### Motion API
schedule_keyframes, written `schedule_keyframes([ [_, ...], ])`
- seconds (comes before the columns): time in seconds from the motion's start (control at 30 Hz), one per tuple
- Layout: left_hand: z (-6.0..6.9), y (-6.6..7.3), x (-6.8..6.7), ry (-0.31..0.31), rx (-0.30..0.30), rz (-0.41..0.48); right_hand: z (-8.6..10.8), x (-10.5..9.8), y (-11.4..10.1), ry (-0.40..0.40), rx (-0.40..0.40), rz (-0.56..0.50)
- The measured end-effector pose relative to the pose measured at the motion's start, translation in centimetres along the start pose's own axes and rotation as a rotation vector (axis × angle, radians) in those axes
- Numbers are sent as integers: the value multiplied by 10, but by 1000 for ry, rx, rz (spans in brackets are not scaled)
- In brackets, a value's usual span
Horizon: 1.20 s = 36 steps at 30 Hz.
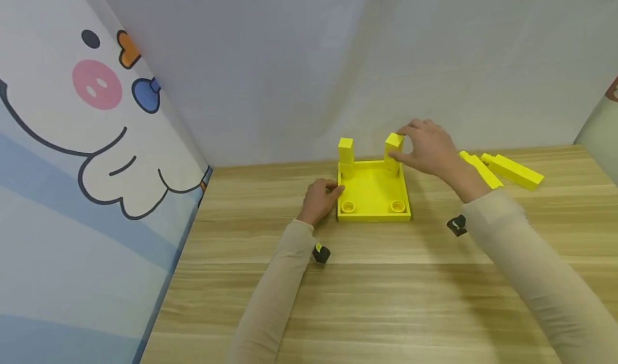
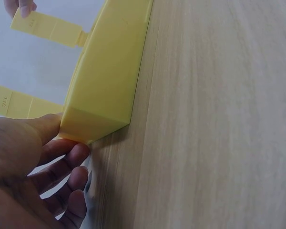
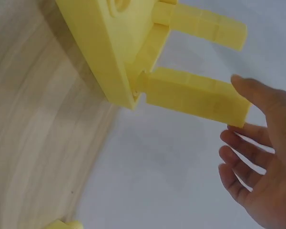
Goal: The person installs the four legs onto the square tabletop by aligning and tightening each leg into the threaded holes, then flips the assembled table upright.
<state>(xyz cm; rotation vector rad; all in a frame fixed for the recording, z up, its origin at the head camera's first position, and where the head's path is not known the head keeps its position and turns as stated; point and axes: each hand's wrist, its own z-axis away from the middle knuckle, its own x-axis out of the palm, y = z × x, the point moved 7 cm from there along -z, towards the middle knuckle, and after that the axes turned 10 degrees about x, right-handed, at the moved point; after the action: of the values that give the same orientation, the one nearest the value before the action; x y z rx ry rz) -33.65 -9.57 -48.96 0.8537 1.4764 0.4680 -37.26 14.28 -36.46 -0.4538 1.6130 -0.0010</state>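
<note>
A square yellow tray [image 1: 373, 217] has round sockets in its two near corners. My left hand [image 1: 321, 199] grips its left edge, thumb and index finger at the wall in the left wrist view [image 2: 33, 162]. One yellow post [image 1: 346, 152] stands upright at the far left corner, with no hand on it. At the far right corner, my right hand [image 1: 429, 148] pinches the top of a second post [image 1: 393, 148] between thumb and fingers. The right wrist view shows this post [image 3: 195, 95] with its narrow neck at the corner; how deep it sits cannot be told.
Two more yellow posts, one [image 1: 483, 170] partly behind the right forearm and one [image 1: 516, 172] beside it, lie on the wooden table [image 1: 376, 299] at the right. A pale wall [image 1: 289, 74] rises behind the table, and a cartoon-printed panel [image 1: 58, 192] stands at the left.
</note>
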Motion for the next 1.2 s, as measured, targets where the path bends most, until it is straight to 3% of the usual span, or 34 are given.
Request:
schedule_keyframes([
  [0.17, -3, -2, 1, 6, 8, -9, -7, -6, 0, -84, -103, 8],
  [0.3, -4, -2, -1, 8, 8, -13, -10, -15, -7, -101, -222, 31],
  [0.43, -4, -1, -1, 6, 8, -8, -12, -17, -11, -125, -272, 87],
  [0.73, -2, 0, 2, 7, 21, -9, -11, -15, -7, -135, -256, 70],
  [1.2, -3, 1, 3, 6, 7, 1, -13, -4, 3, -115, -130, 20],
])
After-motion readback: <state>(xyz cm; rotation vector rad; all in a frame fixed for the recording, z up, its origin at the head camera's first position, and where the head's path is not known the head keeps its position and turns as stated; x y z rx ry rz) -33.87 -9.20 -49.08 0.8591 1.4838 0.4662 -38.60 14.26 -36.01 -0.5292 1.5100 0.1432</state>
